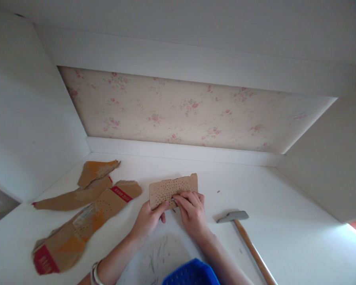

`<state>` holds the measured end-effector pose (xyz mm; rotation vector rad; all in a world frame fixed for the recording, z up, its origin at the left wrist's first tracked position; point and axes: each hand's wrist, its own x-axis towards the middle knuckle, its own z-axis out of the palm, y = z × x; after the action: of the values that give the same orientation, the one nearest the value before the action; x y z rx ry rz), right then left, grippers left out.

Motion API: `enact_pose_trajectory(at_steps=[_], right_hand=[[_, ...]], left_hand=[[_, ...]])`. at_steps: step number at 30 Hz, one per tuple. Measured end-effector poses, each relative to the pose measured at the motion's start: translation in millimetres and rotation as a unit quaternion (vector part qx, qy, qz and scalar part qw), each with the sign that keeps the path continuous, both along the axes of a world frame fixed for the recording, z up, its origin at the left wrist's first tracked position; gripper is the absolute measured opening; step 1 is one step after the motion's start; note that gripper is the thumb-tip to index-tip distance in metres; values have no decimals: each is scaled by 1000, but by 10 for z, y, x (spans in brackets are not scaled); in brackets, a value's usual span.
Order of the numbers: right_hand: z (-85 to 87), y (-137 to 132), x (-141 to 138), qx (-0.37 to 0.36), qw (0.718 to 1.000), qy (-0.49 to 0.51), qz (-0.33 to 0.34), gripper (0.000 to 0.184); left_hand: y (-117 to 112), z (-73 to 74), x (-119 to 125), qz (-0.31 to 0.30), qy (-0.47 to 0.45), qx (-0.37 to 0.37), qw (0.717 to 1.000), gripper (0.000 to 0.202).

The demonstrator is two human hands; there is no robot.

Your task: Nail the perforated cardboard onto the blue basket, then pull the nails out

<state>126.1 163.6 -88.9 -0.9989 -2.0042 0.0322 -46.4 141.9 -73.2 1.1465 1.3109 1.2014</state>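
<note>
A small piece of brown cardboard (173, 187), dotted with many holes, is held up over the white surface. My left hand (150, 218) grips its lower left edge, thumb on the front and fingers behind. My right hand (193, 211) is closed at the lower right of the cardboard. Its thumb and index finger pinch a tiny shiny metal piece (173, 199) against the holes, too small to name surely. A hammer (249, 237) with a grey head and wooden handle lies to the right of my right forearm.
Torn cardboard pieces (74, 227) with red and orange patches lie at the left. A blue perforated basket (192, 273) sits at the bottom edge between my arms. White panels enclose the surface, with a floral wall (190, 114) behind. Dark scuffs (158, 253) mark the surface near me.
</note>
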Motion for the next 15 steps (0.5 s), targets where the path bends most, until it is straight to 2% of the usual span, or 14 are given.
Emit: enact_pose_trajectory(at_steps=[8,11,15], right_hand=[[8,-8,-10,12,1000,6,2,19],[43,-33,-25,14,1000,6,15,18],[49,-85,-44,31,999,9,32,20]], left_hand=[[-14,-5,2,-27,27,4,999,28],[-15,-13,-3,-29,36,16,999,31],[1,-50,-14,22,19,1,1000,35]])
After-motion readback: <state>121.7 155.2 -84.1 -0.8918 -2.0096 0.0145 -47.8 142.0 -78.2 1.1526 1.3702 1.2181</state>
